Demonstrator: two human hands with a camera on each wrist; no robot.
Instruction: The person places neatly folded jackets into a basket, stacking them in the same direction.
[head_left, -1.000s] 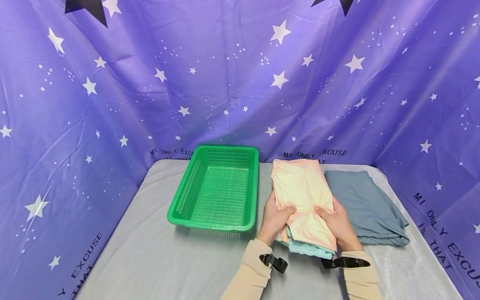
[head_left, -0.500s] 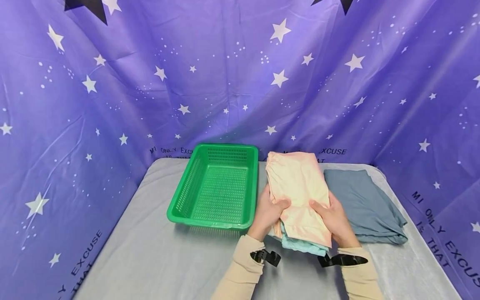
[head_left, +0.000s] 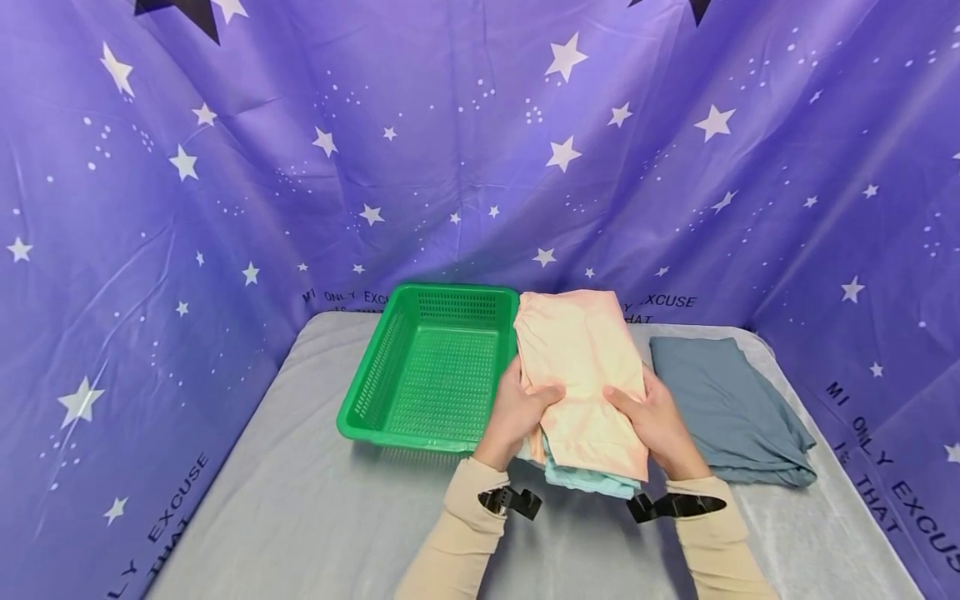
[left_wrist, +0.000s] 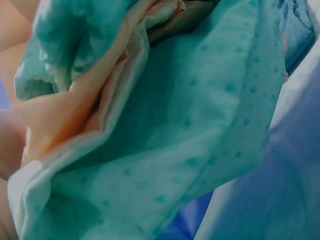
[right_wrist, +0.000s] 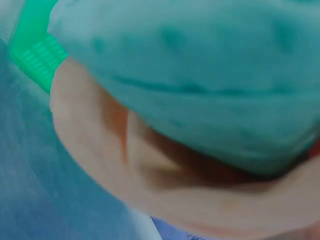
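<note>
Both hands hold a folded peach garment (head_left: 585, 358) from its two sides, thumbs on top. A teal garment (head_left: 592, 482) sticks out below its near edge. My left hand (head_left: 517, 412) grips the left side, close to the green basket's right wall. On the right side, my right hand (head_left: 660, 421) has its thumb over the cloth and its other fingers hidden beneath. In the left wrist view, the teal cloth (left_wrist: 200, 100) shows a small dark print and hangs loosely under peach layers. The right wrist view has a peach fold (right_wrist: 90, 135) curving below the teal cloth.
A green perforated basket (head_left: 412, 442) stands left of the hands, with nothing inside. To the right lies a folded blue-grey garment (head_left: 727, 408) on the grey-covered table (head_left: 315, 517). A purple star-print curtain (head_left: 465, 142) encloses the back and sides.
Both hands have carried the peach and teal garments to the left and slightly away from me; the far left corner now reaches the basket's right rim. The basket and blue-grey garment stay put.
</note>
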